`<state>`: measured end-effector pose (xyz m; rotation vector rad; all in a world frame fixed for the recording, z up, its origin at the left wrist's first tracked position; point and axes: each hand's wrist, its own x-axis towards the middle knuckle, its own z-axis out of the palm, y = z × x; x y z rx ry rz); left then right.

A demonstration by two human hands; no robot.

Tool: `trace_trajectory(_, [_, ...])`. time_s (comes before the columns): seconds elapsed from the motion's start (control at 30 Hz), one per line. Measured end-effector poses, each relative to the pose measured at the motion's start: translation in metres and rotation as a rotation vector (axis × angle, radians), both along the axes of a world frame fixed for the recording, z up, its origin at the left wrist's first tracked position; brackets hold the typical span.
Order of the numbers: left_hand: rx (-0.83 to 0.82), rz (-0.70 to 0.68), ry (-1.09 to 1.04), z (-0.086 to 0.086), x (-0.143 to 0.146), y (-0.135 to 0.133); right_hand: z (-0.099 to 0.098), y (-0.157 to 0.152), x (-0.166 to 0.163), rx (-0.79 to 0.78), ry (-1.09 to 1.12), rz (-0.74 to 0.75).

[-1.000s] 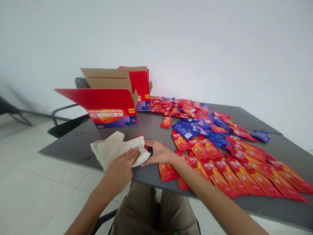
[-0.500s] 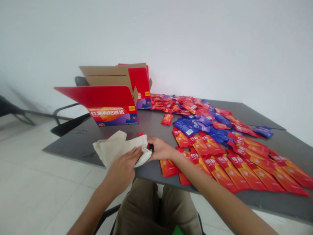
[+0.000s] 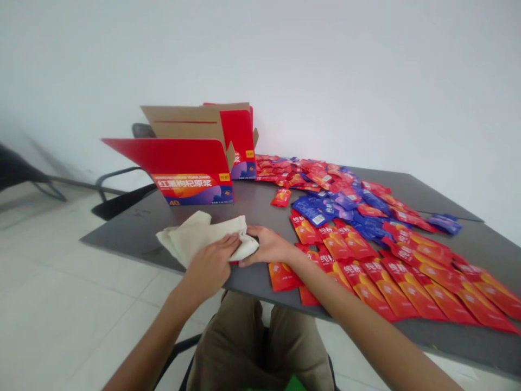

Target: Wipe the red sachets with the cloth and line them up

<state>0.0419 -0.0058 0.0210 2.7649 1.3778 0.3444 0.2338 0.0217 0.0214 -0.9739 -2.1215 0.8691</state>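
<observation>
In the head view, just below and left of centre, the left hand (image 3: 212, 262) lies on the beige cloth (image 3: 189, 234), its hold impossible to tell; the right hand (image 3: 266, 245) grasps the cloth's right end. Red, earlier peeking above, now shows as a sliver (image 3: 234, 263) below.

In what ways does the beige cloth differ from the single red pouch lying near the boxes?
The cloth is plain beige; the pouch is red with white lettering.
The cloth looks larger than the pouch.
The left hand holds the cloth; the pouch lies untouched on the table.
</observation>
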Motion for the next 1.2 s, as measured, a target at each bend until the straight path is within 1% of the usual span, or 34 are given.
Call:
trace_trajectory(0.1, [0.001,0.029,0.014,0.004,0.007,0.014,0.002,-0.002,0.000,-0.070,-0.014,-0.038])
trace_trajectory(0.17, [0.007,0.010,0.013,0.001,0.004,0.011,0.002,-0.001,-0.001,-0.049,-0.002,-0.031])
trace_trajectory(0.27, [0.027,-0.017,0.007,-0.007,-0.006,-0.005,0.000,0.002,-0.001,0.032,0.015,0.000])
trace_trajectory(0.33, [0.029,-0.018,0.012,-0.007,-0.007,-0.008,-0.001,0.002,-0.001,0.056,0.016,0.019])
trace_trajectory(0.4, [0.015,-0.005,0.023,-0.003,-0.003,-0.003,-0.001,0.001,0.000,0.036,0.011,0.012])
trace_trajectory(0.47, [0.014,0.019,0.028,0.002,0.003,0.007,0.000,0.000,0.000,-0.018,-0.005,-0.019])
trace_trajectory(0.53, [0.017,0.023,0.025,0.003,0.005,0.010,0.000,-0.001,0.001,-0.048,-0.015,-0.045])
trace_trajectory(0.67, [0.017,-0.026,0.012,-0.006,-0.005,-0.006,-0.002,0.001,0.000,0.036,0.011,0.007])
trace_trajectory(0.73, [0.020,-0.032,0.011,-0.007,-0.007,-0.010,-0.002,0.002,0.000,0.059,0.015,0.024])
trace_trajectory(0.8, [0.015,-0.014,0.014,-0.004,-0.003,-0.005,-0.001,0.001,0.000,0.041,0.002,0.004])
trace_trajectory(0.87, [0.011,0.012,0.005,0.000,0.003,0.004,0.000,-0.001,0.000,-0.010,-0.016,-0.023])
trace_trajectory(0.93, [0.014,0.021,-0.012,0.000,0.005,0.008,0.001,-0.001,0.000,-0.043,-0.026,-0.030])
trace_trajectory(1.1, [0.065,-0.010,-0.035,-0.011,-0.008,-0.008,-0.002,0.002,0.000,0.062,0.012,0.017])
trace_trajectory(1.2, [0.054,0.023,-0.008,-0.006,-0.004,-0.004,-0.001,0.001,0.000,0.038,0.002,0.007])
